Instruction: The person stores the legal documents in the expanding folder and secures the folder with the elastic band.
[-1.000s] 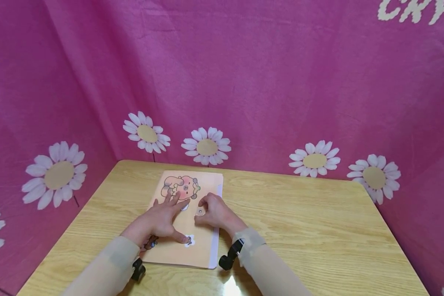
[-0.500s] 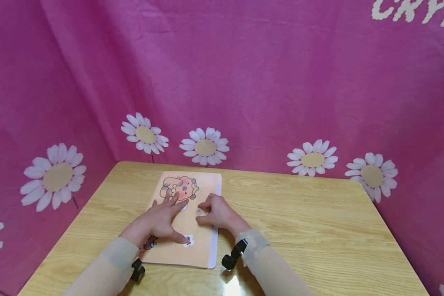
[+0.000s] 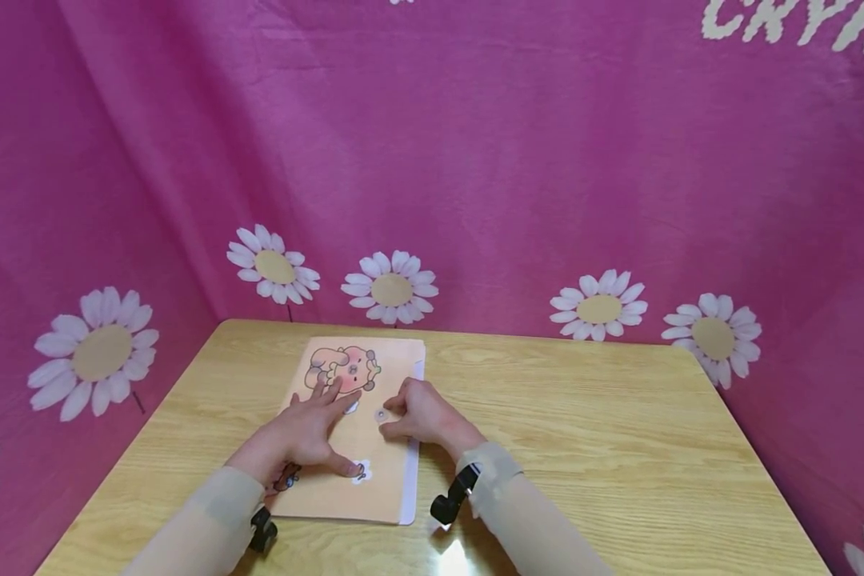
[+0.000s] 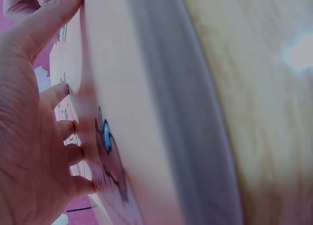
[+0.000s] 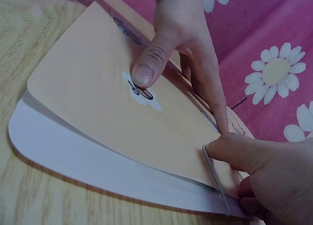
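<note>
A peach-coloured document folder [image 3: 370,500] printed with a cartoon bear [image 3: 353,370] lies on the wooden table. Across its cover, the left hand [image 3: 306,432] rests with fingers spread, its thumb on a white printed patch [image 5: 151,101]. At the folder's right edge, the right hand [image 3: 425,412] pinches a closure tab with thumb and curled forefinger. The tab's rounded end with a snap button [image 3: 381,415] shows just beyond the fingertips. From the right wrist, the closure tab [image 5: 216,178] appears edge-on beside the thumb, crossing the gap between cover and back sheet.
The folder's pale back sheet [image 5: 98,171] sticks out past the cover, and the two stand slightly apart. Bare wood of the table [image 3: 583,448] extends to the right. A pink cloth with printed daisies [image 3: 490,200] hangs behind and at both sides.
The head view has shifted slightly. The right hand's fingertips have slid a little to the right relative to the folder, so more of the tab's end shows. The left hand stays in place.
</note>
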